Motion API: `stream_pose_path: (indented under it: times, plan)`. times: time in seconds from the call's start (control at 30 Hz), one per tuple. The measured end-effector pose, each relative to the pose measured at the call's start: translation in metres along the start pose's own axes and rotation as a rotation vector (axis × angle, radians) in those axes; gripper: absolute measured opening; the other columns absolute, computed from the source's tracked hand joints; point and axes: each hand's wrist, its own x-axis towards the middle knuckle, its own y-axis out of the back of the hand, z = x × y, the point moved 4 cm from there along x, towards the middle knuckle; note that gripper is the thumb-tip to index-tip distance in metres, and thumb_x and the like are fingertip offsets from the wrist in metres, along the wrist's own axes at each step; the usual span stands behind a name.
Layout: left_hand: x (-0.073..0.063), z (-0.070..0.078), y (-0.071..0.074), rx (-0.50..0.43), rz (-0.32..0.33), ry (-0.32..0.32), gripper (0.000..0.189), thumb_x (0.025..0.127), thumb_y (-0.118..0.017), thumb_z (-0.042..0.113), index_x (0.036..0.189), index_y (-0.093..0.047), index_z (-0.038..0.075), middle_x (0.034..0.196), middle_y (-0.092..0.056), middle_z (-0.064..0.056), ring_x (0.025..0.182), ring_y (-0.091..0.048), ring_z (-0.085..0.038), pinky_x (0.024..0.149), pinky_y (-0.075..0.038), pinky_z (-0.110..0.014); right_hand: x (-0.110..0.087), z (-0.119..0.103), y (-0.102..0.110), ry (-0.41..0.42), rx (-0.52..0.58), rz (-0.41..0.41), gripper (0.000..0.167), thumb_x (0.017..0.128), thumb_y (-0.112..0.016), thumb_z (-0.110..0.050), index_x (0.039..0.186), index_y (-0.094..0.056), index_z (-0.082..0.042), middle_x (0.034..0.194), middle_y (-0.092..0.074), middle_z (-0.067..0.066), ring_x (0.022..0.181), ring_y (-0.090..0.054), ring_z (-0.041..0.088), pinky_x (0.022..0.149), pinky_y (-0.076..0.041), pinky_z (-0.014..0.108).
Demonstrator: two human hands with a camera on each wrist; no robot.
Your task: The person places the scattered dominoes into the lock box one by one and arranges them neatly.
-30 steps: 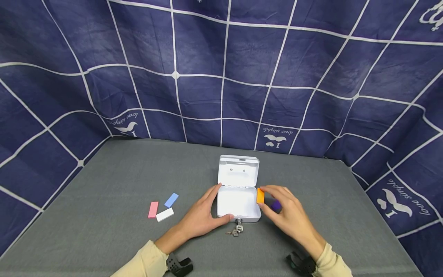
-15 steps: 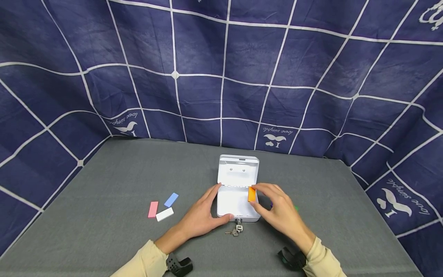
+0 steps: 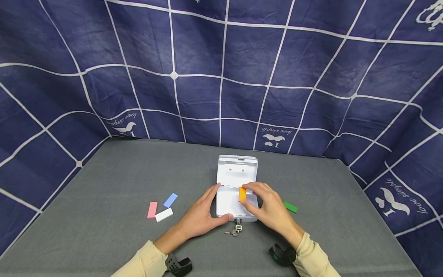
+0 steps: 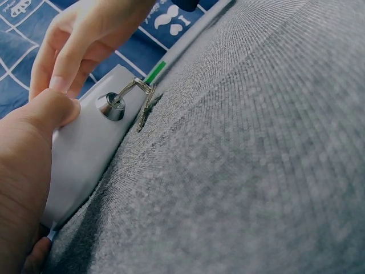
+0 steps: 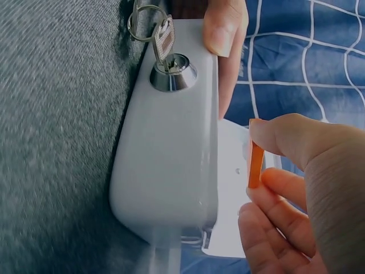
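Note:
A small white metal cash box (image 3: pixel 226 203) stands with its lid (image 3: pixel 237 171) raised. My left hand (image 3: pixel 204 213) holds the box's left side, fingers along the side and thumb at the front rim. My right hand (image 3: pixel 273 207) pinches an orange rectangular block (image 3: pixel 242 194) on end above the open box. In the right wrist view, thumb and fingertips hold this block (image 5: pixel 256 162) by its two ends, over the box's rim. Keys (image 5: pixel 165 37) on a ring hang from the front lock (image 5: pixel 173 74).
On the grey table (image 3: pixel 104 238), a pink block (image 3: pixel 152 210), a blue block (image 3: pixel 170 200) and a white block (image 3: pixel 164 214) lie to the left. A green block (image 3: pixel 290 207) lies right of my right hand. A dark blue gridded cloth (image 3: pixel 200 96) hangs behind.
My right hand has moved left, carrying the orange block from the box's right edge to over its inside. A purple block is now hidden and the green one has come into view. My left hand stays put.

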Motion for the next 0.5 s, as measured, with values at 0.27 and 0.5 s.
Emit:
stream_pose_path:
  times: [0.27, 0.5]
  plan:
    - [0.0, 0.0, 0.001, -0.001, 0.008, -0.005, 0.102, 0.085, -0.077, 0.06, 0.162, -0.031, 0.013, 0.163, -0.039, -0.009, 0.141, -0.049, -0.033, 0.11, -0.045, -0.054, 0.004, -0.001, -0.012, 0.004, 0.065, -0.029, 0.042, 0.083, -0.088, -0.017, 0.122, -0.073, -0.012, 0.12, -0.072, -0.002, 0.102, -0.068, 0.022, 0.085, -0.057, 0.033]
    - [0.0, 0.0, 0.001, 0.006, 0.011, -0.012, 0.102, 0.084, -0.078, 0.058, 0.162, -0.031, 0.012, 0.162, -0.04, -0.008, 0.141, -0.049, -0.03, 0.11, -0.045, -0.053, 0.009, -0.004, -0.024, 0.021, 0.1, -0.058, 0.042, 0.083, -0.087, -0.014, 0.122, -0.072, -0.01, 0.12, -0.073, 0.0, 0.103, -0.071, 0.022, 0.086, -0.059, 0.034]
